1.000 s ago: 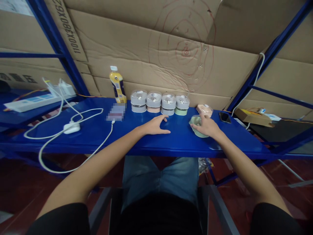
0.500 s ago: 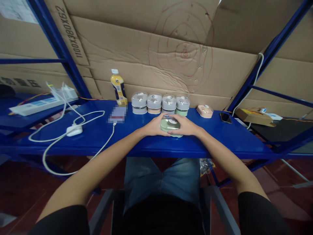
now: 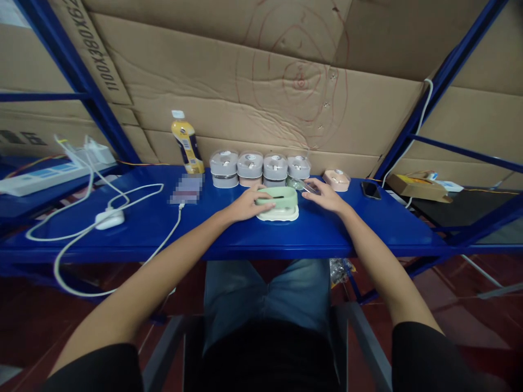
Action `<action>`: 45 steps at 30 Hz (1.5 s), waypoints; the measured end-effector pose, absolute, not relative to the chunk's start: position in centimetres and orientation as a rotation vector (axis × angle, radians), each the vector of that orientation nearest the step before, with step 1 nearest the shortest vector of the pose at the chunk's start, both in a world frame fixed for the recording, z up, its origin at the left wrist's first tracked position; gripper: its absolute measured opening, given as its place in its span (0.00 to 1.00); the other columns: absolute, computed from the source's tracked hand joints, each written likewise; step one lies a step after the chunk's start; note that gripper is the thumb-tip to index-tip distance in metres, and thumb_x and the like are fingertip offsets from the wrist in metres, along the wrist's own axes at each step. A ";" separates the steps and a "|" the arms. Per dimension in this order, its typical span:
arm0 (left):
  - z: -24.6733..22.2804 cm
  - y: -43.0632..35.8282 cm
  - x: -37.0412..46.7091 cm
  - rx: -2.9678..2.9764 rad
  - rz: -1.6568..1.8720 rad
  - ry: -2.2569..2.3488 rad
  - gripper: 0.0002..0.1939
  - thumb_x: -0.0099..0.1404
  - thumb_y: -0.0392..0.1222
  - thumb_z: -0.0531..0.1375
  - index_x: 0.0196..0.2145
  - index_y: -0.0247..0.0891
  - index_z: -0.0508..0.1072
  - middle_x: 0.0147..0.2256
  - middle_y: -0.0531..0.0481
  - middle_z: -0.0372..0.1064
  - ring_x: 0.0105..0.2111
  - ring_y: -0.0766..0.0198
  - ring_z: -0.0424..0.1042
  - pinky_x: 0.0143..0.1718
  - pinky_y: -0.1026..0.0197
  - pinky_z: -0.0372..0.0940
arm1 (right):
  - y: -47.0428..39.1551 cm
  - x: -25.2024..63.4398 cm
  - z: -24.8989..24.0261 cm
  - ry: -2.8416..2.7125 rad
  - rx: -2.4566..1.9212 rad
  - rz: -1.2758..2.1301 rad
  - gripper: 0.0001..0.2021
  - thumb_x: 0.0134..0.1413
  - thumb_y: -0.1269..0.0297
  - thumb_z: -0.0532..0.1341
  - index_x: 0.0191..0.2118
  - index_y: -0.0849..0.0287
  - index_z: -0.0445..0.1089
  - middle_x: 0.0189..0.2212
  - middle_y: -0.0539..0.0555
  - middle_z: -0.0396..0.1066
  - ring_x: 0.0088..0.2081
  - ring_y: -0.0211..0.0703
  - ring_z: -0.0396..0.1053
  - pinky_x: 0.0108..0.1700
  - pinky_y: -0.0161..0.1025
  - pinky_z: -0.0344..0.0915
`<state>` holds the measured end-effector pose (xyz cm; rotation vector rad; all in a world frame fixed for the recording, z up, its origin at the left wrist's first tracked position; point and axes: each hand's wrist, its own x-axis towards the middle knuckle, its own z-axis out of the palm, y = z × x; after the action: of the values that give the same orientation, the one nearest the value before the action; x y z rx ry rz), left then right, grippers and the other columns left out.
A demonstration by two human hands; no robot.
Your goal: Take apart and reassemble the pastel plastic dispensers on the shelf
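Okay, so the clear lid (image 3: 309,187) looks to be off, pinched in the right hand (image 3: 327,198), while the left hand (image 3: 245,207) grips the green container (image 3: 288,197) over a pale scalloped tray (image 3: 278,215) on the blue table (image 3: 245,237); lidded grey containers (image 3: 250,162) sit behind.

The box (image 3: 277,197) is pale green, the table (image 3: 171,228) deep blue, the cardboard (image 3: 196,81) brown with red rings.

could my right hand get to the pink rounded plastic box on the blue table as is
Probably yes: the pink box sits just beyond your right hand, with nothing between them, though that hand seems to hold a clear plastic lid.
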<state>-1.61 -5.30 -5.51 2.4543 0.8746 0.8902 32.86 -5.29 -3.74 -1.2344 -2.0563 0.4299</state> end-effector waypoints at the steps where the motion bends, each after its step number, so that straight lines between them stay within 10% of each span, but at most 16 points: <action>1: -5.4 -4.9 -2.1 2.430 0.902 0.908 0.29 0.71 0.70 0.64 0.48 0.42 0.86 0.56 0.38 0.75 0.63 0.40 0.72 0.71 0.34 0.65 | -5.3 32.8 -3.8 -2.062 -1.248 0.427 0.33 0.60 0.39 0.71 0.62 0.55 0.74 0.52 0.60 0.82 0.52 0.60 0.79 0.61 0.64 0.76; 13: -4.3 -4.1 -4.3 2.398 0.944 1.034 0.29 0.65 0.69 0.67 0.48 0.41 0.81 0.56 0.39 0.76 0.60 0.41 0.75 0.69 0.35 0.67 | -5.4 32.6 -3.9 -2.011 -1.165 0.495 0.39 0.51 0.40 0.77 0.64 0.56 0.76 0.60 0.63 0.80 0.58 0.64 0.79 0.63 0.65 0.76; 25: -6.0 -6.1 -0.4 2.363 0.967 0.873 0.66 0.50 0.64 0.81 0.76 0.40 0.56 0.71 0.29 0.66 0.70 0.30 0.70 0.69 0.33 0.67 | -6.9 25.8 -3.2 -2.342 -0.860 0.336 0.43 0.48 0.40 0.79 0.68 0.51 0.77 0.62 0.61 0.79 0.61 0.64 0.78 0.67 0.63 0.72; 45: -7.3 -4.7 -1.5 2.532 0.853 0.810 0.59 0.55 0.66 0.79 0.76 0.42 0.63 0.72 0.32 0.67 0.72 0.31 0.67 0.72 0.33 0.64 | -7.1 26.0 -4.7 -2.365 -0.891 0.293 0.45 0.52 0.37 0.78 0.72 0.49 0.71 0.62 0.63 0.76 0.63 0.66 0.75 0.68 0.66 0.71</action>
<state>-1.48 -4.70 -7.31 2.5316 0.8105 0.8526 26.00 -7.10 -4.71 -0.8908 -2.3652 0.2928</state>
